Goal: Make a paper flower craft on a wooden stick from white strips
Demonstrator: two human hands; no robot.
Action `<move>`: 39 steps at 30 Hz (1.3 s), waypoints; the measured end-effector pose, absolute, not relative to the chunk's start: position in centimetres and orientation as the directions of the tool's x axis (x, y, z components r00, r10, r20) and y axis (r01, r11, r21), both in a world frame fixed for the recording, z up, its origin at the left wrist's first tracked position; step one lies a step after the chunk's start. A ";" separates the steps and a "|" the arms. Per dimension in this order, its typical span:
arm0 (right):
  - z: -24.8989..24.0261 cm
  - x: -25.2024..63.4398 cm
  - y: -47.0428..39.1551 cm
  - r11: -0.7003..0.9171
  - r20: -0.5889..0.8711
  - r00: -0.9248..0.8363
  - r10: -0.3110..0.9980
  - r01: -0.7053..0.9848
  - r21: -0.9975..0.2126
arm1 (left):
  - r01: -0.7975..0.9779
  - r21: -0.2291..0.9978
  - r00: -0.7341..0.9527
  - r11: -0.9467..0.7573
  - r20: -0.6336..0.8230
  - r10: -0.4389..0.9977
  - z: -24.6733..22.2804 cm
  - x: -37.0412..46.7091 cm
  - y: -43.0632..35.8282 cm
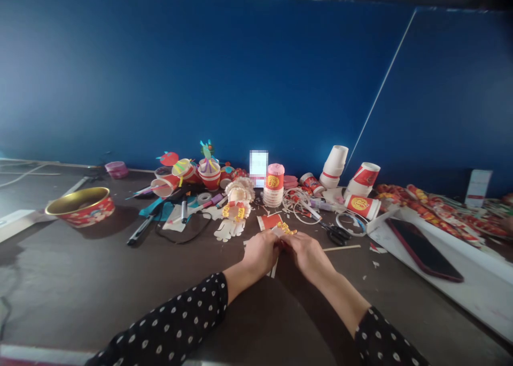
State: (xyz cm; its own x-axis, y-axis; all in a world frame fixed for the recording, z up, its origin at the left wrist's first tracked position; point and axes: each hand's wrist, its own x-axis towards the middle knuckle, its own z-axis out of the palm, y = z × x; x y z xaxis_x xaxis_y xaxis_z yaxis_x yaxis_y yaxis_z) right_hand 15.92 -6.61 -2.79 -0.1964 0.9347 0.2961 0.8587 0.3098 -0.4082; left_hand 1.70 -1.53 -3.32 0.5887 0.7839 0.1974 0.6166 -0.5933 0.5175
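The one view comes from a camera on the person's head, above the near side of the worktop point(120, 286), facing forward and down. The sleeves point(172, 318) enter at the bottom edge, nearest the lens, and lead to the left hand point(260, 252) and right hand point(310, 252), just below the picture's centre. Paper cups point(335, 160) stand farther off and look small. The blue wall point(224, 77) fills the upper part, its top edge sloping down rightward.
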 end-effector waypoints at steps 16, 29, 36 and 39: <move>-3.6 19.1 -7.5 0.329 0.520 -0.059 0.852 0.833 -0.445 | 0.452 0.636 0.637 -0.625 0.260 0.726 -4.3 0.1 0.1; -4.3 21.8 -9.2 0.235 0.363 -0.114 0.925 0.922 -0.307 | 0.237 0.572 0.893 -0.785 0.189 0.408 -0.2 -1.9 -0.1; -4.0 20.6 -9.2 0.268 0.385 -0.160 0.909 0.932 -0.245 | 0.256 0.488 0.887 -0.834 0.223 0.403 -1.4 -0.6 -0.8; -4.0 19.9 -9.3 0.285 0.430 -0.162 0.888 0.928 -0.240 | 0.307 0.467 0.861 -0.829 0.236 0.452 -2.1 -0.1 -1.4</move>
State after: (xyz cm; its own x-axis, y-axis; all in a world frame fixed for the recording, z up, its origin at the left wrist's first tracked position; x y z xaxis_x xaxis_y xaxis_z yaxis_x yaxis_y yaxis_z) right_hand 19.85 -9.35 -4.01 -0.1619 0.8881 0.4302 0.9279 0.2854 -0.2400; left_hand -0.07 -1.36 -2.06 0.8605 0.4515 0.2357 0.3072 -0.8292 0.4670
